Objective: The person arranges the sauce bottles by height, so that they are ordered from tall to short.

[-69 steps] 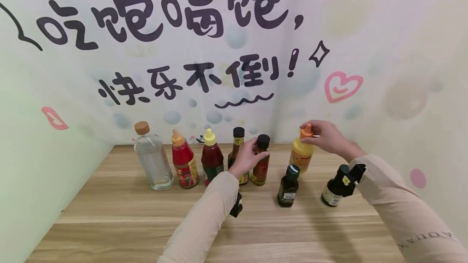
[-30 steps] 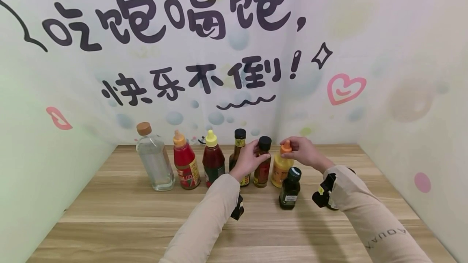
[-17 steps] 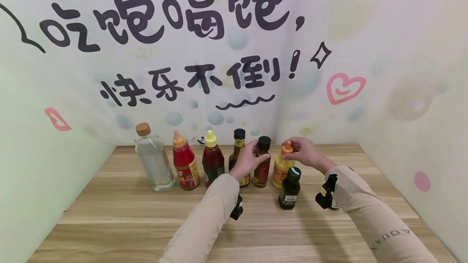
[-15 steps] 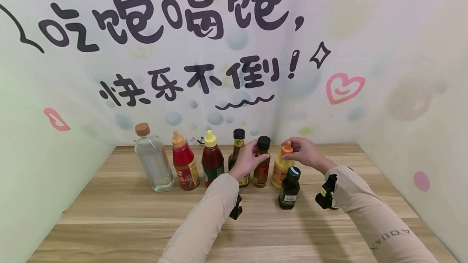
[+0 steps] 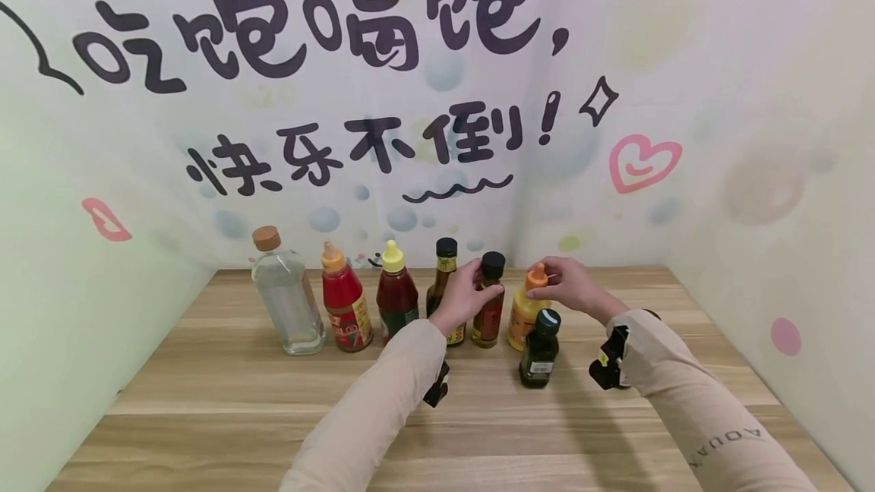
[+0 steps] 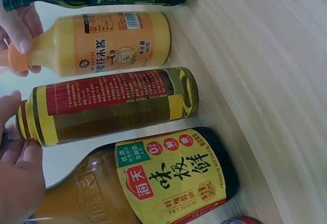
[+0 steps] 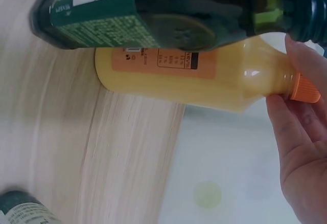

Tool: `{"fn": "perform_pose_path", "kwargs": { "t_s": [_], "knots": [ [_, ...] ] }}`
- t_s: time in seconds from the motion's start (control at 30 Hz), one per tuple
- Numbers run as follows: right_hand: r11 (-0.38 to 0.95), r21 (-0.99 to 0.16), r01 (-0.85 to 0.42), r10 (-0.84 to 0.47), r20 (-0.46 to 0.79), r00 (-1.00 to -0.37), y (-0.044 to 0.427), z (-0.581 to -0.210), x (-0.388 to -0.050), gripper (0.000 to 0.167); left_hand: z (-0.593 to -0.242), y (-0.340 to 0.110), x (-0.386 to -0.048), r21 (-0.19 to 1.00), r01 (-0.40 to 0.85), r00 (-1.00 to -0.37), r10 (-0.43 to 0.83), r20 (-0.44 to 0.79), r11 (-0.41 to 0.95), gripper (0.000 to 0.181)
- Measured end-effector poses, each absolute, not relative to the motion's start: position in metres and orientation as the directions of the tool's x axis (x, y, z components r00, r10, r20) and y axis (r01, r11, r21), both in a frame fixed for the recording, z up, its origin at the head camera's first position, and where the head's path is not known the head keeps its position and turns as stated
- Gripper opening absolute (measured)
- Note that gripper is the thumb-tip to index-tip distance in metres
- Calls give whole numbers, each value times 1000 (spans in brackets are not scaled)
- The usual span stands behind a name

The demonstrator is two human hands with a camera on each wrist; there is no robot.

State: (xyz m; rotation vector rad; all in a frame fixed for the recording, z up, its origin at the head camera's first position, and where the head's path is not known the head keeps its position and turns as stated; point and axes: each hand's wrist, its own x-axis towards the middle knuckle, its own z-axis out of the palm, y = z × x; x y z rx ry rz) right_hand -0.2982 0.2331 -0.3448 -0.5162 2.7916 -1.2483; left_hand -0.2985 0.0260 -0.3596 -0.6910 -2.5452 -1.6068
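Observation:
My left hand (image 5: 458, 298) grips a slim black-capped oil bottle (image 5: 488, 317) with a red label, just below its cap; in the left wrist view the thumb and fingers wrap its neck. To its right, my right hand (image 5: 573, 284) pinches the neck and orange cap of a yellow honey mustard squeeze bottle (image 5: 521, 316). Both bottles stand upright on the table, close beside each other. In front of the mustard is a dark green glass bottle (image 5: 538, 359), partly covering it. A soy sauce bottle (image 6: 173, 178) stands left of the oil bottle, partly behind my left hand in the head view.
Leftward along the row stand a dark red squeeze bottle (image 5: 396, 298) with a yellow cap, a red squeeze bottle (image 5: 343, 310) and a clear bottle (image 5: 287, 302). Another dark-capped bottle (image 7: 25, 211) is mostly hidden by my right sleeve in the head view. A printed cloth hangs behind.
My right hand has brought the honey mustard bottle leftward to beside the oil bottle, then kept still for the last half second. My left hand has stayed on the oil bottle.

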Motion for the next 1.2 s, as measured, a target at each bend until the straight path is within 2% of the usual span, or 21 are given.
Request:
{"fn": "perform_pose_path", "kwargs": {
  "t_s": [0.23,0.5,0.63,0.83,0.97,1.07,1.2],
  "knots": [
    [589,-757,-283,-322,101,-941,235,-349,-298,39,-358,26,-297,813,406,-900,335,278,418,32],
    [564,-743,-361,-334,195,-922,235,-350,-294,46,-354,26,-299,767,412,-900,350,259,492,29],
    [582,-744,-329,-322,161,-933,234,-349,-295,49,-353,25,-300,757,413,-898,363,248,506,30],
    [606,-726,-325,-353,121,-928,234,-344,-293,54,-354,24,-299,772,405,-895,385,225,490,39],
    [600,-725,-338,-364,130,-922,238,-336,-291,57,-354,22,-297,798,380,-904,372,212,468,57],
    [595,-729,-338,-355,140,-924,244,-330,-288,57,-355,21,-295,810,378,-911,337,239,447,63],
    [609,-723,-327,-336,139,-931,256,-323,-283,58,-358,19,-294,810,426,-897,308,319,403,59]
  ]
}}
